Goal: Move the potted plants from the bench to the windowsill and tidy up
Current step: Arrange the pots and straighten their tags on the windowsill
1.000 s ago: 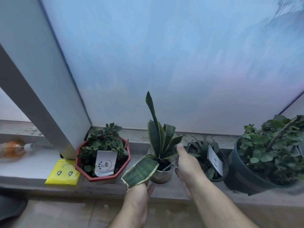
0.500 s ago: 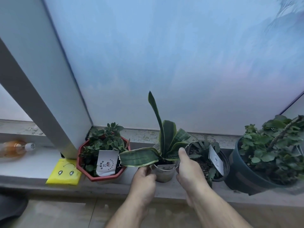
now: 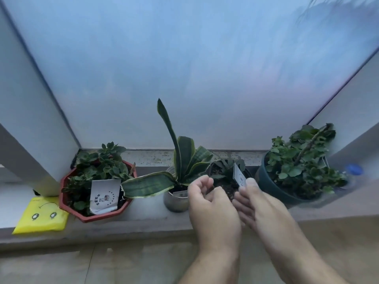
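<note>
Four potted plants on grey stone windowsill point(image 3: 143, 226). Snake plant in small silver metal pot point(image 3: 176, 201) set down, free. Left hand point(image 3: 211, 203) half-curled, empty. Right hand point(image 3: 258, 206) grip pinching white paper tag point(image 3: 239, 177) of dark pot point(image 3: 227, 181), prob. straightening it.

One head camera looks forward and down, close to the windowsill point(image 3: 143, 220). It faces the window point(image 3: 184, 68). The edges look slightly bent.
</note>
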Tool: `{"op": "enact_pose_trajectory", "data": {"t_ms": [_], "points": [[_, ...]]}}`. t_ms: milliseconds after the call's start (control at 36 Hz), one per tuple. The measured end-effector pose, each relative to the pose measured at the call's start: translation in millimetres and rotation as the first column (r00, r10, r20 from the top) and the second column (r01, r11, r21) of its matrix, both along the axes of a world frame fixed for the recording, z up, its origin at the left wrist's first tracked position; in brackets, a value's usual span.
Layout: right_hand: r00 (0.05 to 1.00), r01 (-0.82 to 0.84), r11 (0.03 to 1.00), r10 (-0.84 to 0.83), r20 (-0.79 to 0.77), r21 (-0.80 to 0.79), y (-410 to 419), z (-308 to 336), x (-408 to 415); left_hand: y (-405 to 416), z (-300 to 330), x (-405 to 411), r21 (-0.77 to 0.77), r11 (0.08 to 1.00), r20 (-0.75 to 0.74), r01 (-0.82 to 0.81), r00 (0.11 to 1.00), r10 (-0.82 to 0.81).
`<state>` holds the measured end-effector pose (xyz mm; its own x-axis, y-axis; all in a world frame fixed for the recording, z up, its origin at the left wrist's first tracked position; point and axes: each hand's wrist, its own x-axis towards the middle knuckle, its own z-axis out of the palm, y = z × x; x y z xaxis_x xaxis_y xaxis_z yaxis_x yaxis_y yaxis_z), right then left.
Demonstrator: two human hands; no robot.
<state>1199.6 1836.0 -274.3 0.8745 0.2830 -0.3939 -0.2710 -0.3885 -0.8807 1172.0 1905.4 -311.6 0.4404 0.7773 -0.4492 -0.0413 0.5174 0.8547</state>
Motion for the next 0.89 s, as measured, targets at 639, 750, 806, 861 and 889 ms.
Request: {"op": "enact_pose_trajectory", "data": {"t_ms": [639, 750, 806, 861, 889], "points": [[0.982, 0.141, 0.987, -0.129, -0.137, 0.075, -104, -8, 32, -29, 0, 0, 0.206, 0.957, -0.117, 0.203, 0.976, -0.182], [0.990, 0.077, 0.989, -0.061, -0.128, 0.125, -98, -6, 54, -18, 1, 2, 0.231, 0.962, -0.139, 0.143, 0.984, -0.112], [0.993, 0.017, 0.997, -0.008, -0.118, 0.079, -96, -14, 61, -15, -2, 3, 0.232, 0.964, -0.151, 0.129, 0.984, -0.095], [0.988, -0.041, 0.998, 0.049, -0.143, 0.056, -95, -25, 67, -11, -6, 1, 0.229, 0.965, -0.174, 0.128, 0.981, -0.089], [0.984, -0.081, 0.995, 0.089, -0.157, 0.052, -93, -29, 69, -11, -8, 0, 0.226, 0.966, -0.189, 0.125, 0.978, -0.082]]}}
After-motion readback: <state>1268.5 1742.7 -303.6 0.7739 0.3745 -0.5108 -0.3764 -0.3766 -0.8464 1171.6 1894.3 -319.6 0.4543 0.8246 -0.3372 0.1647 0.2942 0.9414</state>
